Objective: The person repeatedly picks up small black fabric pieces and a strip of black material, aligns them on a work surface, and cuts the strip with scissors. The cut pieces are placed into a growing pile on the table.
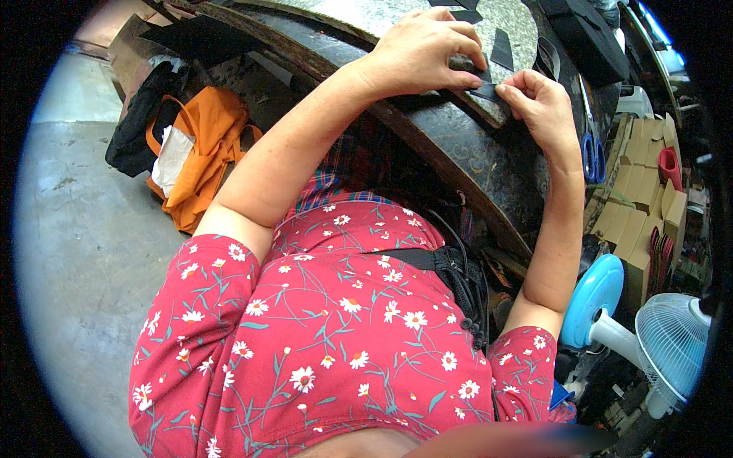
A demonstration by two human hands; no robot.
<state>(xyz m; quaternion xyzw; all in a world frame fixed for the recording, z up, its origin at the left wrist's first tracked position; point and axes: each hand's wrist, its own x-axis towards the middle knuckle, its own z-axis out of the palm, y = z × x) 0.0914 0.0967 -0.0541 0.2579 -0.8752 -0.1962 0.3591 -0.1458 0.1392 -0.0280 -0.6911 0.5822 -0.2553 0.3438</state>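
With the left hand (424,52) pressing flat and the right hand (539,105) pinching the dark strip (485,91) at the bench (458,153) edge, a loosened pinch could let it slide off.

A small craft workshop, by the look of it. A worn, dark tabletop (466,153) with a stone slab (427,15) carries cut black pieces (502,49). Blue-handled scissors (593,156) lie at its edge, beside stacks of flat cardboard boxes (634,221). Two fans (672,343) stand low on the right. The floor (76,229) is bare concrete, with an orange bag (202,153) dropped beside the bench.
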